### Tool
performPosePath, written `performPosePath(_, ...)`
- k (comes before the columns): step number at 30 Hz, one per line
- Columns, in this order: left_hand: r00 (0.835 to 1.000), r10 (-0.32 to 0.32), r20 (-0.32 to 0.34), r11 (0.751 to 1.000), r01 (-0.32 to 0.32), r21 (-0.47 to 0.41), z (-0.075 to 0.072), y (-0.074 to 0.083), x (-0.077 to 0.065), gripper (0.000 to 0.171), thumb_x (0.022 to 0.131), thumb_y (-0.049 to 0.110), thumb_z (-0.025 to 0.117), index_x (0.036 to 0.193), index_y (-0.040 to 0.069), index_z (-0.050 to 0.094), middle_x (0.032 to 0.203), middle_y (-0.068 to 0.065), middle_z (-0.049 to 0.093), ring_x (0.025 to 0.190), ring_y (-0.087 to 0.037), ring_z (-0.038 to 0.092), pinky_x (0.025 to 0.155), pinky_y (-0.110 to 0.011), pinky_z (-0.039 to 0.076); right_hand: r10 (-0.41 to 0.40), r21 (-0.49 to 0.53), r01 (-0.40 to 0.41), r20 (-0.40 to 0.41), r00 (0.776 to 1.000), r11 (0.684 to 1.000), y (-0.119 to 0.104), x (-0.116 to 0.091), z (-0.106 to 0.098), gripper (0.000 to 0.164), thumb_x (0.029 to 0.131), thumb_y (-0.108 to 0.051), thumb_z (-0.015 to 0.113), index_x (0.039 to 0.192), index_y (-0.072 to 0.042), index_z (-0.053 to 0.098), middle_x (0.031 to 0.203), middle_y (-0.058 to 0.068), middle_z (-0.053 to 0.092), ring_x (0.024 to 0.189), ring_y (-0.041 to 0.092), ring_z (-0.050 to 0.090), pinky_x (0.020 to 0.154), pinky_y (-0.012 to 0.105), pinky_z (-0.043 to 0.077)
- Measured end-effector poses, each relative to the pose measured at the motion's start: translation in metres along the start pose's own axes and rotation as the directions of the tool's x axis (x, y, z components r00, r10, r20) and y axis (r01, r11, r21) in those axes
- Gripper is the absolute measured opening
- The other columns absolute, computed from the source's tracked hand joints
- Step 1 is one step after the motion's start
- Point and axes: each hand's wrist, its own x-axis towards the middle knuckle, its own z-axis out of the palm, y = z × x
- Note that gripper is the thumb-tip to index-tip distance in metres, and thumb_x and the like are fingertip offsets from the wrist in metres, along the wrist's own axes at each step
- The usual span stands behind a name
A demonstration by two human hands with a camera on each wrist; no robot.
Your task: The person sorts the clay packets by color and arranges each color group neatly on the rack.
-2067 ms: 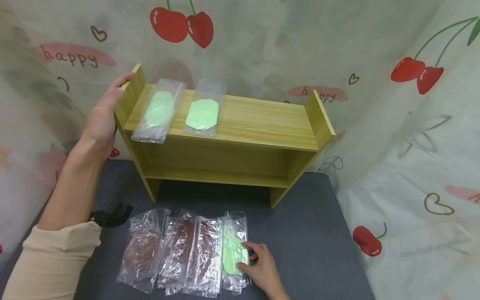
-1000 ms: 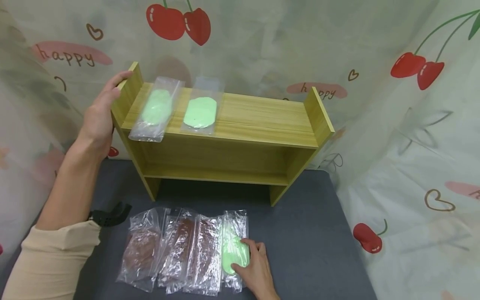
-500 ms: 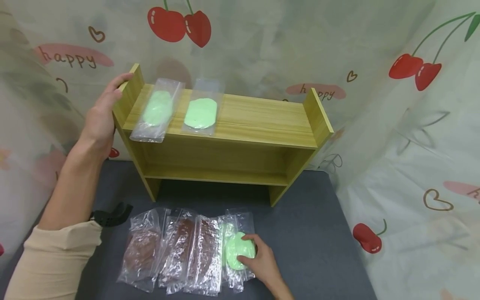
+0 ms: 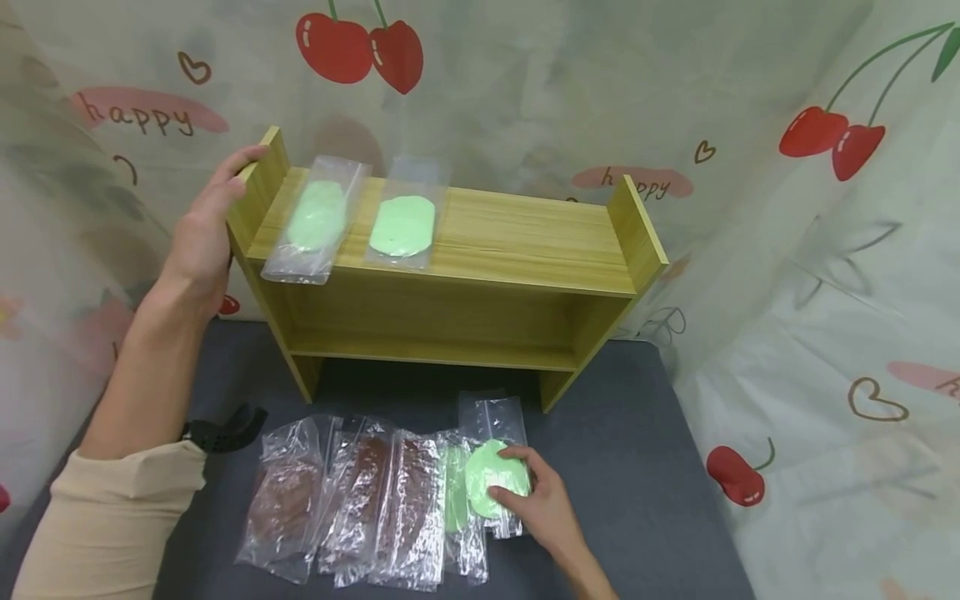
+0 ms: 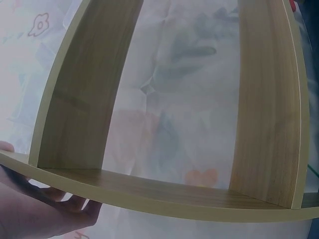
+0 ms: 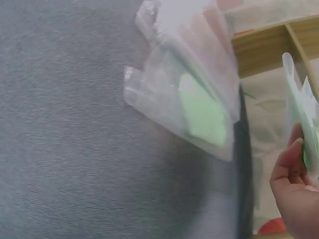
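My right hand (image 4: pixel 551 510) pinches a clear zip bag (image 4: pixel 495 421) with a flat light green piece inside, raised beside the row of bags. In the right wrist view, this bag (image 6: pixel 310 132) stands on edge between thumb and fingers. Another green-filled bag (image 4: pixel 455 500) lies in the row, partly overlapped by the held one. My left hand (image 4: pixel 201 237) grips the left side panel of a wooden shelf (image 4: pixel 525 242), fingers over its top edge. Two green-filled bags, one at the left end (image 4: pixel 318 215) and one beside it (image 4: pixel 402 225), lie on the top board.
Clear bags with brown contents (image 4: pixel 405 500) lie side by side on the dark grey table (image 4: pixel 637 467), left of the green ones. A black strap (image 4: pixel 228 432) shows by my left sleeve. A cherry-print curtain (image 4: pixel 510 92) hangs behind and to the sides.
My right hand has picked the green-filled bag off the row and moved it up and to the right, uncovering another green one. The left hand keeps its grip on the shelf.
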Motion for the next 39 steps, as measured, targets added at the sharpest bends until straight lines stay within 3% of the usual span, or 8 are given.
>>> performPosePath(4,1.0,-0.009,-0.004,1.0,0.009,0.019,-0.001,0.002,-0.001,0.046,0.107,0.031,0.026,0.151,0.024,0.038,0.145,-0.003,0.034,0.12,-0.016,0.036,0.101,-0.028,0.02,-0.004,-0.004,0.004,-0.01,1.0,1.0,-0.012,0.0,-0.005,0.044,0.078,-0.028,0.087,0.117,-0.029,0.067,0.12,0.0,0.064,0.076,-0.001,0.044,0.078,0.026,0.043)
performPosePath(6,1.0,-0.016,-0.004,0.999,0.016,0.032,-0.001,0.002,-0.002,0.046,0.108,0.031,0.025,0.152,0.025,0.038,0.15,-0.003,0.03,0.126,-0.017,0.032,0.105,-0.028,0.017,-0.016,0.003,0.016,-0.013,1.0,1.0,-0.019,-0.001,-0.008,0.044,0.077,-0.028,0.087,0.117,-0.03,0.067,0.116,-0.002,0.064,0.069,0.0,0.042,0.077,0.028,0.043)
performPosePath(8,1.0,-0.017,0.0,0.999,0.017,0.036,-0.001,0.002,-0.001,0.047,0.108,0.031,0.025,0.152,0.025,0.037,0.154,-0.002,0.026,0.131,-0.017,0.028,0.107,-0.029,0.014,-0.037,0.025,0.037,-0.016,0.999,0.999,-0.025,0.0,-0.012,0.042,0.078,-0.025,0.086,0.116,-0.028,0.068,0.125,-0.007,0.062,0.085,-0.003,0.048,0.091,0.027,0.041)
performPosePath(11,1.0,-0.012,0.003,1.0,0.012,0.02,0.001,0.002,0.0,0.046,0.108,0.031,0.025,0.152,0.024,0.037,0.151,-0.004,0.03,0.124,-0.018,0.034,0.103,-0.027,0.02,-0.122,0.082,0.122,-0.006,0.993,0.989,-0.034,0.002,-0.018,0.038,0.083,-0.017,0.081,0.118,-0.02,0.067,0.124,-0.002,0.063,0.091,0.004,0.057,0.096,0.022,0.04)
performPosePath(14,1.0,-0.011,-0.003,1.0,0.011,0.022,0.001,0.001,0.0,0.046,0.108,0.032,0.026,0.152,0.025,0.038,0.144,-0.004,0.034,0.115,-0.016,0.038,0.098,-0.027,0.024,-0.216,0.137,0.211,0.018,0.976,0.968,-0.041,0.004,-0.025,0.031,0.09,-0.008,0.073,0.12,-0.01,0.065,0.127,0.004,0.063,0.133,0.012,0.046,0.11,0.019,0.029)
performPosePath(22,1.0,-0.014,-0.015,0.999,0.015,0.048,0.001,0.002,0.0,0.047,0.107,0.031,0.024,0.151,0.026,0.039,0.15,-0.002,0.031,0.121,-0.017,0.034,0.103,-0.028,0.019,-0.376,0.201,0.357,0.063,0.925,0.912,-0.062,0.007,-0.038,0.033,0.092,0.009,0.058,0.124,0.002,0.061,0.126,0.018,0.061,0.128,0.018,0.05,0.103,0.021,0.038)
performPosePath(30,1.0,-0.004,-0.015,0.998,0.005,0.057,0.001,0.002,0.0,0.047,0.108,0.031,0.024,0.152,0.025,0.038,0.154,-0.002,0.027,0.128,-0.018,0.03,0.106,-0.028,0.016,-0.379,0.274,0.348,0.068,0.923,0.897,-0.078,0.004,-0.043,0.035,0.088,0.012,0.062,0.122,0.006,0.059,0.124,0.017,0.058,0.101,0.016,0.059,0.082,0.025,0.053)
performPosePath(39,1.0,-0.007,-0.009,0.996,0.008,0.083,0.001,0.001,0.0,0.048,0.107,0.032,0.022,0.153,0.025,0.036,0.157,0.0,0.023,0.132,-0.018,0.025,0.108,-0.029,0.013,-0.461,0.259,0.429,0.079,0.884,0.865,-0.095,0.005,-0.052,0.034,0.088,0.015,0.062,0.122,0.008,0.058,0.12,0.021,0.058,0.099,0.016,0.059,0.079,0.027,0.055)
